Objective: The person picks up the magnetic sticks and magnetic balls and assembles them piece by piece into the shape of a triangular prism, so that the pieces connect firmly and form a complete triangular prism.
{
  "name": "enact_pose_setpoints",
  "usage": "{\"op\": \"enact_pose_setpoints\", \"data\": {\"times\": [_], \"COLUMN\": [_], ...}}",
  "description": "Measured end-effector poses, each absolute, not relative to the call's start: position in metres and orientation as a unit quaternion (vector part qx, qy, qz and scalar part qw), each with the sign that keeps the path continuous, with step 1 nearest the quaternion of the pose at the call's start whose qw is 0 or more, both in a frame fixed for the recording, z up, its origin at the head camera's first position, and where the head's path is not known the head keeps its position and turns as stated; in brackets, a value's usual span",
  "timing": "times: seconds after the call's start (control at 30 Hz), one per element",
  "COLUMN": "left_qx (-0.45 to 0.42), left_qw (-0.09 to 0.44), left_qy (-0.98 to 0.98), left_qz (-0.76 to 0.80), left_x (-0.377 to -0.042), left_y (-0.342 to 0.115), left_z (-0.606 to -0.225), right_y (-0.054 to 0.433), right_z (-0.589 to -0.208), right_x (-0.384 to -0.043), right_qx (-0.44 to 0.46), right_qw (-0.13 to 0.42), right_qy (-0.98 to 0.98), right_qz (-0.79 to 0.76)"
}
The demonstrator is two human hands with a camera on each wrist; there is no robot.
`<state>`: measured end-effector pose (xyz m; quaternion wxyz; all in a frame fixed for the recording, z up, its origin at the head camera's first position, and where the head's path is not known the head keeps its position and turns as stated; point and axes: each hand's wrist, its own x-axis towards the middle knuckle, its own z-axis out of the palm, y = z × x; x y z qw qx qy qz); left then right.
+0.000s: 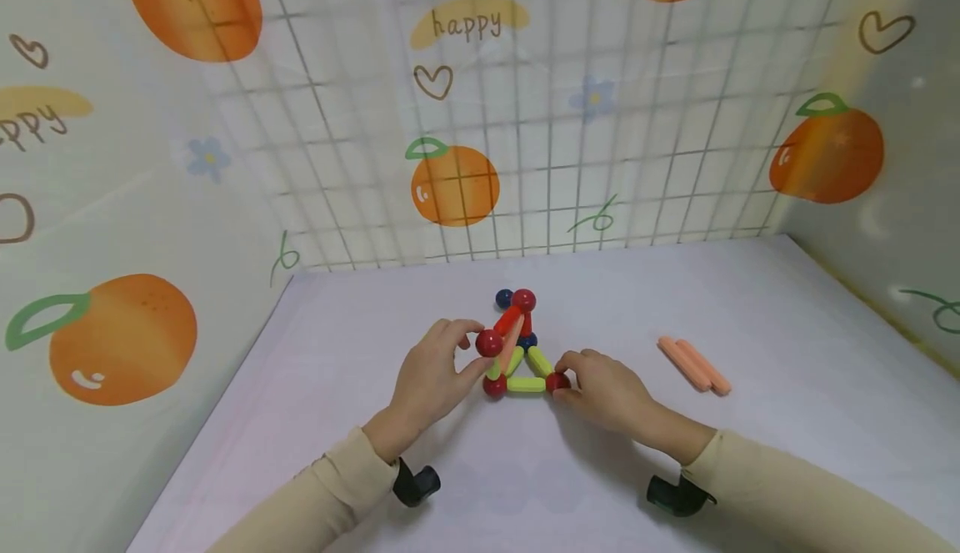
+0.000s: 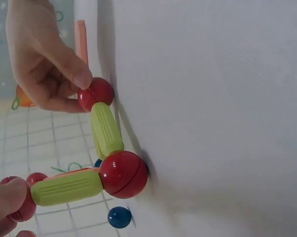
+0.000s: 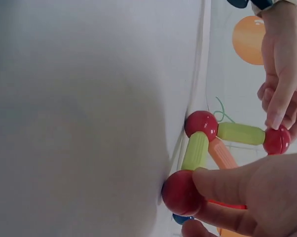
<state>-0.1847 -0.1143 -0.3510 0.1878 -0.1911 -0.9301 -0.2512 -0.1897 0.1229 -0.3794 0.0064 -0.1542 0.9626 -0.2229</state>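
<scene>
A small frame of magnetic rods and balls stands on the table. My left hand pinches a raised red ball between thumb and fingers, atop an upright yellow-green rod. That rod rises from the front-left red ball. At the front-right corner, my right hand grips another red ball. Yellow-green rods link both corners and a blue ball behind as a triangle. Red rods meet at a high red ball; a long salmon rod slants down through the frame.
Two loose salmon rods lie side by side to the right on the white table. A separate blue ball sits behind the frame. A grid panel under printed cloth walls the back, and dark wrist cameras hang below both forearms.
</scene>
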Motion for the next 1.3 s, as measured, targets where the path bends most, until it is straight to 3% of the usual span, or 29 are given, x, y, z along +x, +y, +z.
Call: {"op": "enact_pose_setpoints", "data": {"times": [0.4,0.63,0.77,0.9,0.97,1.13,1.3], "left_qx": [-0.150,-0.132,-0.128,-0.097,-0.078,-0.061,-0.070], "left_qw": [0.157,0.137,0.131,0.083,0.048,-0.011,-0.019], "left_qy": [-0.939,-0.941,-0.945,-0.964,-0.974,-0.982,-0.983], "left_qz": [-0.267,-0.281,-0.270,-0.235,-0.209,-0.176,-0.169], "left_x": [-0.205,-0.215,-0.219,-0.225,-0.230,-0.241,-0.250], "left_y": [-0.118,-0.126,-0.127,-0.141,-0.152,-0.175,-0.183], "left_z": [-0.351,-0.354,-0.354,-0.360,-0.366,-0.381,-0.385], "right_y": [0.114,0.112,0.114,0.121,0.125,0.130,0.131], "right_z": [-0.381,-0.382,-0.375,-0.360,-0.354,-0.350,-0.352], "right_x": [-0.185,-0.181,-0.181,-0.193,-0.202,-0.217,-0.223], "right_qx": [-0.145,-0.185,-0.207,-0.194,-0.193,-0.198,-0.195], "right_qw": [0.023,0.031,-0.016,-0.115,-0.139,-0.116,-0.097], "right_qy": [0.957,0.939,0.934,0.930,0.926,0.921,0.918], "right_qz": [-0.251,-0.286,-0.290,-0.289,-0.293,-0.315,-0.332]}}
